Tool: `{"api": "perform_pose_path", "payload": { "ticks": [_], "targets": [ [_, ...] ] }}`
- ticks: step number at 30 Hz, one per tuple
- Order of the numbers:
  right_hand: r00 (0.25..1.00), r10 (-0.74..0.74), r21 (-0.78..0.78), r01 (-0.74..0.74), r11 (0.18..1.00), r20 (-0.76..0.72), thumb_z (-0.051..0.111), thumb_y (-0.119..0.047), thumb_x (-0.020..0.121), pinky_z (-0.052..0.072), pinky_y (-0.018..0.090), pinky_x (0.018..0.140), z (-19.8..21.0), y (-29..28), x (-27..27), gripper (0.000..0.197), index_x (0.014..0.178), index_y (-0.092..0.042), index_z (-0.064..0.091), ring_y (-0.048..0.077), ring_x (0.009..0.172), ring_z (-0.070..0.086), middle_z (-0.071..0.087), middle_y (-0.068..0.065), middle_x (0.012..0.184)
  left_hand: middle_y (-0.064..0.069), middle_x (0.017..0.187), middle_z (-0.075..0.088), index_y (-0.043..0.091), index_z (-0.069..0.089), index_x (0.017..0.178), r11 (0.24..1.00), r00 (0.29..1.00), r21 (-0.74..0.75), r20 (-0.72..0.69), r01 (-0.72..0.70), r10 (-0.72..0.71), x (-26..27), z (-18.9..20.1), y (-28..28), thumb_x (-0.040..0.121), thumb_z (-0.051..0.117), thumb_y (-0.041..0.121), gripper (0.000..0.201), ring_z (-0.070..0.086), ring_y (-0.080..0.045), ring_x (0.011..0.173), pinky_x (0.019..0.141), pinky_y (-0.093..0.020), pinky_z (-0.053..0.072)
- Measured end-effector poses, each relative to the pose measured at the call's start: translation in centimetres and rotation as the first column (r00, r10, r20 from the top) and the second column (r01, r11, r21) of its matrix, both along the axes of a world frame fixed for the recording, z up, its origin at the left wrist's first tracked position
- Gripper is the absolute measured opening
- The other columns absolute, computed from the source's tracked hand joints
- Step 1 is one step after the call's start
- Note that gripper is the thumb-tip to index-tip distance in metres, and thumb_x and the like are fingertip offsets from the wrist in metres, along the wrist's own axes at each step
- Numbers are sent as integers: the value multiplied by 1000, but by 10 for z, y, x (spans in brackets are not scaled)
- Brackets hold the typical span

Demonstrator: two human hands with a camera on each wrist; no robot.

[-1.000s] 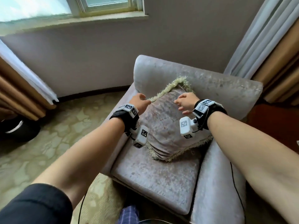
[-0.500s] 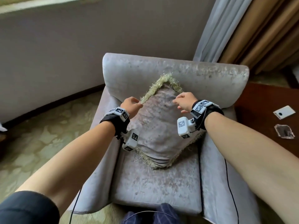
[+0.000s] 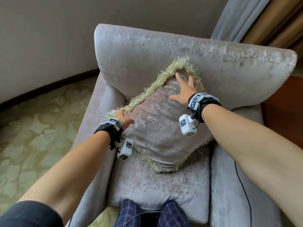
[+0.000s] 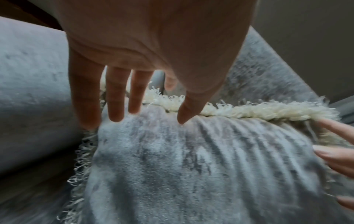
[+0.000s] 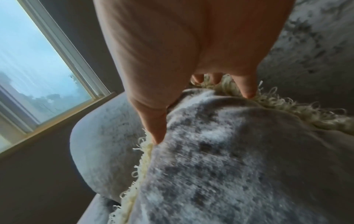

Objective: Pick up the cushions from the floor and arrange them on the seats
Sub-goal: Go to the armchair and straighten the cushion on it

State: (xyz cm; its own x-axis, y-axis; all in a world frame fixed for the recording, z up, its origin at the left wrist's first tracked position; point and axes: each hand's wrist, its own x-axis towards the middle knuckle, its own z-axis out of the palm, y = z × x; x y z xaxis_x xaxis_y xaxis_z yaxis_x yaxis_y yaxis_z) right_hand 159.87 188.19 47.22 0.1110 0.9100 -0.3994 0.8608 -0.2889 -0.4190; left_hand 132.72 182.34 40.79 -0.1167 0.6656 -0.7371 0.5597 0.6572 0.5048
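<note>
A grey velvet cushion [image 3: 157, 128] with a pale green fringe leans diamond-wise against the back of a grey armchair [image 3: 147, 45]. My left hand [image 3: 124, 119] lies with straight fingers on the cushion's left corner; the left wrist view shows its fingers [image 4: 114, 97] spread over the fringe [image 4: 249, 110]. My right hand [image 3: 183, 89] lies flat and spread on the upper corner near the top fringe. In the right wrist view the fingertips [image 5: 247, 89] touch the fringe and the cushion [image 5: 229, 166] fills the frame.
A patterned green carpet [image 3: 32, 136] lies left of the chair. A grey wall [image 3: 49, 38] stands behind, and curtains [image 3: 262, 18] hang at the upper right. Dark wood [image 3: 285, 104] shows right of the armrest. My checked trousers [image 3: 147, 215] meet the seat's front edge.
Both hands have let go of the cushion's edges and opened flat on it. The right moved up to the top corner, the left down to the left corner. The view shifted closer.
</note>
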Motion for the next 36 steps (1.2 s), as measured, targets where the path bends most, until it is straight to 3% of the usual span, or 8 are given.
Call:
{"api": "perform_pose_path", "payload": {
  "ticks": [4, 9, 11, 16, 20, 26, 31, 36],
  "targets": [
    [994, 34, -60, -28, 998, 100, 77, -40, 81, 22, 55, 117, -24, 1, 7, 86, 150, -43, 25, 39, 148, 9, 1, 5, 164, -14, 145, 42, 32, 18, 151, 995, 990, -26, -101, 93, -95, -4, -25, 6, 83, 69, 21, 85, 63, -34, 100, 81, -47, 57],
    [969, 71, 107, -98, 989, 237, 77, -35, 80, 45, 41, 88, -27, 3, 7, 43, 113, -25, 50, 34, 110, 49, 54, 8, 122, -5, 138, 49, 24, 31, 147, 978, 960, -29, -187, 206, -208, 5, -50, 4, 83, 70, 30, 75, 58, -29, 112, 97, -44, 51],
    [976, 27, 149, -61, 987, 216, 77, -31, 81, 39, 32, 73, -25, 5, 12, 30, 95, -22, 52, 28, 90, 53, 60, 5, 103, -5, 131, 57, 19, 48, 137, 982, 958, 7, -225, 187, -180, 10, -59, 3, 83, 71, 26, 58, 60, -27, 109, 99, -41, 50],
    [989, -147, 214, 137, 967, 30, 80, -28, 75, 45, 30, 74, -30, -4, 22, 22, 76, -21, 60, 27, 85, 56, 63, 0, 87, -14, 110, 69, 15, 69, 106, 993, 953, 91, -299, 78, -47, 9, -70, 2, 91, 63, 18, 16, 64, -31, 100, 97, -40, 50],
    [993, -97, 228, 109, 967, -66, 83, -24, 73, 51, 36, 79, -1, 0, 44, 24, 70, -20, 60, 24, 85, 58, 62, -1, 77, -9, 90, 69, 11, 66, 91, 988, 980, 130, -191, 86, -60, 10, -36, 15, 90, 65, 22, 11, 66, -26, 82, 77, -37, 57],
    [968, -175, 276, 221, 936, -181, 83, -19, 76, 36, 24, 53, 62, -21, 99, 38, 66, -20, 46, 8, 56, 42, 48, -4, 63, -7, 93, 68, 16, 66, 83, 910, 974, 378, -208, 168, -93, 21, 57, 56, 86, 69, 22, 7, 63, -23, 82, 80, -33, 56],
    [922, -312, 143, 349, 926, -231, 85, -27, 75, 43, 30, 57, 60, -57, 134, 42, 67, -20, 44, 17, 53, 46, 49, 0, 60, -10, 98, 68, 24, 61, 75, 790, 871, 418, -405, 448, -279, 41, 114, 80, 85, 67, 23, 12, 65, -30, 87, 82, -35, 54],
    [869, -387, 161, 449, 879, -308, 86, -20, 72, 52, 44, 66, 32, -77, 144, 41, 65, -21, 46, 26, 65, 56, 56, 6, 63, -8, 97, 69, 23, 63, 81, 751, 857, 465, -445, 469, -259, 59, 116, 81, 85, 66, 24, 5, 64, -31, 87, 82, -36, 55]
  ]
}}
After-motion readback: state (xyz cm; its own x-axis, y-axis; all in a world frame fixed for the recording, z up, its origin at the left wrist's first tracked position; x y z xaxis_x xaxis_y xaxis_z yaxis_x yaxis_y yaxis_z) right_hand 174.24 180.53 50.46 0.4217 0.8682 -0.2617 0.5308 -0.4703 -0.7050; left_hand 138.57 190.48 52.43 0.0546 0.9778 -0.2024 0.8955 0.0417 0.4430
